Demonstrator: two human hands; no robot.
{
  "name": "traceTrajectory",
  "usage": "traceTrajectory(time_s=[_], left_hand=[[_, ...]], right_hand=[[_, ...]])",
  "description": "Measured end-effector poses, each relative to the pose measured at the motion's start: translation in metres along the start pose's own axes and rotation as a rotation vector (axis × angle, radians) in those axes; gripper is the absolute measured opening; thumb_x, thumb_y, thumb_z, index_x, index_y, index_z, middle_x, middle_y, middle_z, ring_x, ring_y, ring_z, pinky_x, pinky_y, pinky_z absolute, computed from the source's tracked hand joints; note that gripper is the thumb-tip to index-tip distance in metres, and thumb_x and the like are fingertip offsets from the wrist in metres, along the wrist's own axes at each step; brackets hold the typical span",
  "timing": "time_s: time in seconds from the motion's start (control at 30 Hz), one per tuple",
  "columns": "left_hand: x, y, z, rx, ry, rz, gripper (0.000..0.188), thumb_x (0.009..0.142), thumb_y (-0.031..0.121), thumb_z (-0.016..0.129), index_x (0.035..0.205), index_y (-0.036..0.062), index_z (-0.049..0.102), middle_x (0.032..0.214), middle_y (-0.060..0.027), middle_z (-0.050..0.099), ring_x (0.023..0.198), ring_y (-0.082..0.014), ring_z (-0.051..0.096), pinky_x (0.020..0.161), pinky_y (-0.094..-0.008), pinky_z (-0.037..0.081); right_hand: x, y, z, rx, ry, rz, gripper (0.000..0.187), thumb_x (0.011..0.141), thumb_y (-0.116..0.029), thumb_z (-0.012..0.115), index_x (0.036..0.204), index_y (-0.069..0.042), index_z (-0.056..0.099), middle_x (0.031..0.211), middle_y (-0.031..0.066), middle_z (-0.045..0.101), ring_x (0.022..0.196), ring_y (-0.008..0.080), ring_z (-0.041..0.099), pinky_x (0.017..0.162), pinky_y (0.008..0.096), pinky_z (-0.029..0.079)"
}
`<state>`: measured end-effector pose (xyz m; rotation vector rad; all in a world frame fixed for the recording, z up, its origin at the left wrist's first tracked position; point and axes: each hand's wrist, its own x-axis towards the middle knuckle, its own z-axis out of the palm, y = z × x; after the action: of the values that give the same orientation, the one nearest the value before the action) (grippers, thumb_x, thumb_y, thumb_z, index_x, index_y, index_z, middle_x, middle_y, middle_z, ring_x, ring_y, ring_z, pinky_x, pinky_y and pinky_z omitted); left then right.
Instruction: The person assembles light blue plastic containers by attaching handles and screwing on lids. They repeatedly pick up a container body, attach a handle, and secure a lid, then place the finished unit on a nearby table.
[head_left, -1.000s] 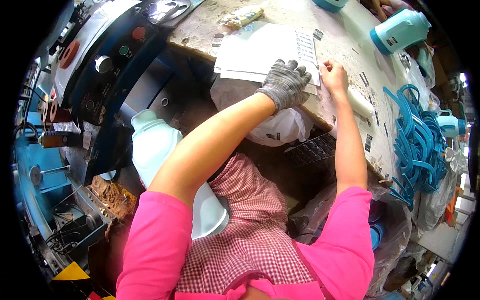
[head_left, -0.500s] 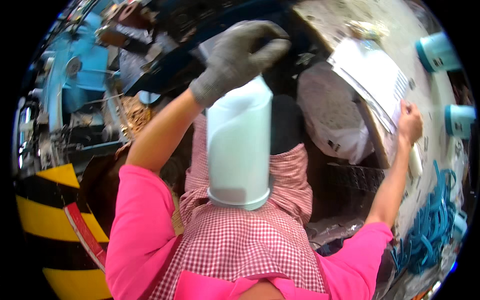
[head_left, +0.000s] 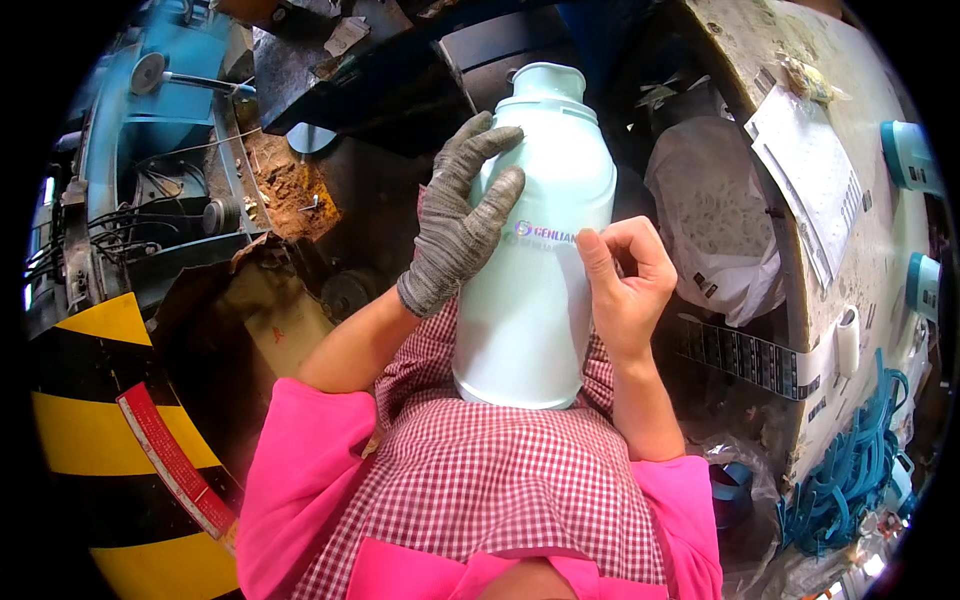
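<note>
A pale mint-green thermos flask [head_left: 525,320] rests on my lap, its base against the checked apron and its necked mouth pointing away. My left hand [head_left: 455,210], in a grey knit glove, holds the flask's upper left side with thumb and fingers parted. Bare, my right hand [head_left: 632,285] is at the flask's right side, with the thumb raised beside the small coloured logo [head_left: 545,232]. Its fingers curl toward the thumb in a pinch, and anything between them is too small to make out.
At right, the worn bench [head_left: 740,45] carries printed sheets [head_left: 805,170], a small white roll [head_left: 847,340] and blue plastic straps [head_left: 850,470]. A white bag [head_left: 715,210] of small parts sits beside it. At left are blue machinery [head_left: 170,90] and a yellow-black striped surface [head_left: 110,420].
My right hand has come from the sheets on the bench to the flask. My left hand has drawn back onto the flask's side, and the flask's mouth and logo now show.
</note>
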<state>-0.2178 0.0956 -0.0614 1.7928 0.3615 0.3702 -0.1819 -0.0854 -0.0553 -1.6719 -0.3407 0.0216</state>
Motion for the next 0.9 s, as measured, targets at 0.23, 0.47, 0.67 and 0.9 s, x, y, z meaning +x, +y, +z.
traceTrajectory(time_s=[0.23, 0.47, 0.67, 0.9], left_hand=[[0.002, -0.005, -0.002, 0.021, -0.008, 0.032, 0.036, 0.088, 0.021, 0.066, 0.125, 0.0185, 0.063, 0.146, -0.0165, 0.042, 0.131, -0.0346, 0.044, 0.106, -0.0465, 0.041], [0.003, -0.01, 0.0, -0.078, -0.01, 0.042, 0.034, 0.091, 0.018, 0.062, 0.124, 0.0167, 0.063, 0.145, -0.0179, 0.041, 0.133, -0.0329, 0.042, 0.109, -0.0444, 0.037], [0.003, -0.005, -0.006, -0.138, -0.089, -0.011, 0.052, 0.081, 0.032, 0.072, 0.129, 0.0172, 0.059, 0.147, -0.018, 0.037, 0.134, -0.0344, 0.039, 0.111, -0.0467, 0.033], [0.005, -0.01, -0.009, 0.027, -0.151, 0.072, 0.081, 0.064, 0.042, 0.084, 0.135, 0.0185, 0.053, 0.146, -0.0182, 0.035, 0.134, -0.0365, 0.038, 0.111, -0.0493, 0.032]], right_hand=[[0.005, 0.0, -0.002, -0.04, -0.028, 0.153, 0.036, 0.081, -0.021, 0.08, 0.068, 0.0, 0.054, 0.064, 0.0004, 0.043, 0.057, 0.0082, 0.038, 0.051, 0.0238, 0.031], [0.007, 0.001, -0.002, -0.064, -0.026, 0.14, 0.035, 0.08, -0.021, 0.08, 0.069, 0.001, 0.055, 0.064, 0.001, 0.044, 0.056, 0.0083, 0.038, 0.05, 0.0242, 0.031], [0.005, 0.0, -0.004, -0.101, -0.021, 0.158, 0.035, 0.08, -0.021, 0.08, 0.069, 0.0, 0.055, 0.064, 0.0018, 0.044, 0.054, 0.0093, 0.038, 0.049, 0.0249, 0.031], [0.008, 0.0, -0.007, -0.123, -0.051, 0.156, 0.033, 0.081, -0.02, 0.079, 0.069, 0.0, 0.056, 0.064, 0.0025, 0.046, 0.054, 0.01, 0.039, 0.048, 0.0255, 0.032]])
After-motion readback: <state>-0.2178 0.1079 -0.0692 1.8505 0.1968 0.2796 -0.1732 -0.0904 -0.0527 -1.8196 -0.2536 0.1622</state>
